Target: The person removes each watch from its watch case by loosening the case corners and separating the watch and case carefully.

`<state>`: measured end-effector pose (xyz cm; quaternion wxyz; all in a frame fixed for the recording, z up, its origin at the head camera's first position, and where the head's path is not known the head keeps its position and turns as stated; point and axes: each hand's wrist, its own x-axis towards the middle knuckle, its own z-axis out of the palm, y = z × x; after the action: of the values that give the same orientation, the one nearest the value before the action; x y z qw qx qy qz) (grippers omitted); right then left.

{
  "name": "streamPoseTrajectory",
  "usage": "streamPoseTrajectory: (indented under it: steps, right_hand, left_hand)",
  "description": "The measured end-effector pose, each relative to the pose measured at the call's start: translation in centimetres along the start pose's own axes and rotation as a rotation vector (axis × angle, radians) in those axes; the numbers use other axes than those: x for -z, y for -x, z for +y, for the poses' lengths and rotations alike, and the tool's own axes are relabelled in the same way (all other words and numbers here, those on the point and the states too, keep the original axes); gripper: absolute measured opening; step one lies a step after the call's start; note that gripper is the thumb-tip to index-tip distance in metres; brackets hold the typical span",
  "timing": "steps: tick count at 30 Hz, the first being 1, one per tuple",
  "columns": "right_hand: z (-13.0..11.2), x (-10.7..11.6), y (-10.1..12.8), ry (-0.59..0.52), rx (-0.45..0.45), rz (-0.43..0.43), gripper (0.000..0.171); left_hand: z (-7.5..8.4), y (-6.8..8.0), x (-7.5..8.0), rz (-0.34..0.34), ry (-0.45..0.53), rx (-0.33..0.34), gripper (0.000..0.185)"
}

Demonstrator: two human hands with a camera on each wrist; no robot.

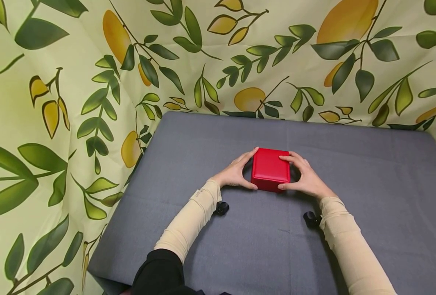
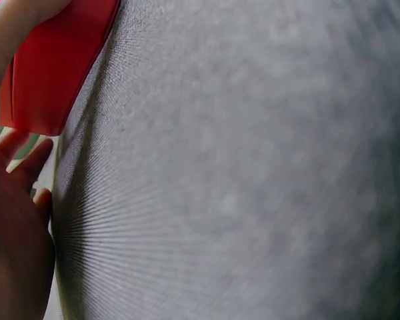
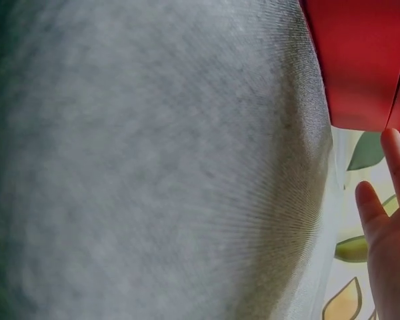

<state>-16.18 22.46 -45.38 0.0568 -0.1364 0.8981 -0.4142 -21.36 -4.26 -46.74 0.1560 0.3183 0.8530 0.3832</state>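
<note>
A red box (image 1: 271, 166) with a smooth top sits on the grey padded table. From its left side my left hand (image 1: 236, 172) grips it, thumb at the near corner and fingertips at the far one. On the opposite side my right hand (image 1: 307, 176) holds it, with the thumb on the front face and a finger over the top edge. Both wrist views show a seam running around the box (image 2: 60, 67), as between a lid and a base. In the right wrist view, two fingers of my right hand (image 3: 397, 247) extend beside the box (image 3: 360, 67).
The grey cloth-covered table (image 1: 240, 246) reaches back to a curtain (image 1: 218, 61) printed with leaves and lemons, which also hangs along the left side. Black wrist-camera parts (image 1: 222, 208) stick out beneath both forearms, close over the table.
</note>
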Motion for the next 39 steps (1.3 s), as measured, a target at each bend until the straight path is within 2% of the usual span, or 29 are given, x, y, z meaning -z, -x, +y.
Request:
streamPoseTrajectory:
  steps: [4, 8, 13, 18, 25, 33, 39]
  right_hand:
    - [0.0, 0.0, -0.1, -0.006, -0.009, 0.0, 0.084]
    - [-0.1, 0.0, -0.1, -0.023, -0.016, -0.004, 0.084]
    - [-0.2, 0.0, 0.1, -0.024, -0.024, -0.006, 0.084]
    - [-0.4, 0.2, 0.1, 0.02, -0.013, 0.005, 0.084]
    - [-0.6, 0.4, -0.2, 0.042, -0.002, 0.019, 0.08]
    - [-0.7, 0.7, -0.3, 0.023, -0.037, 0.023, 0.079]
    - [-0.8, 0.9, -0.4, -0.029, -0.082, 0.011, 0.078]
  left_hand:
    - [-0.1, 0.0, -0.2, -0.004, 0.124, 0.015, 0.128]
    - [-0.1, -0.2, -0.3, -0.014, 0.198, 0.042, 0.13]
    - [0.3, -0.3, -0.2, -0.021, 0.23, 0.042, 0.131]
    - [0.1, -0.4, -0.2, -0.008, 0.215, 0.058, 0.133]
    - [2.4, 0.8, 0.9, -0.013, 0.271, 0.036, 0.128]
    - [-0.1, -0.2, -0.3, 0.016, 0.219, 0.031, 0.133]
    - [-0.6, -0.3, -0.5, 0.032, 0.228, 0.016, 0.134]
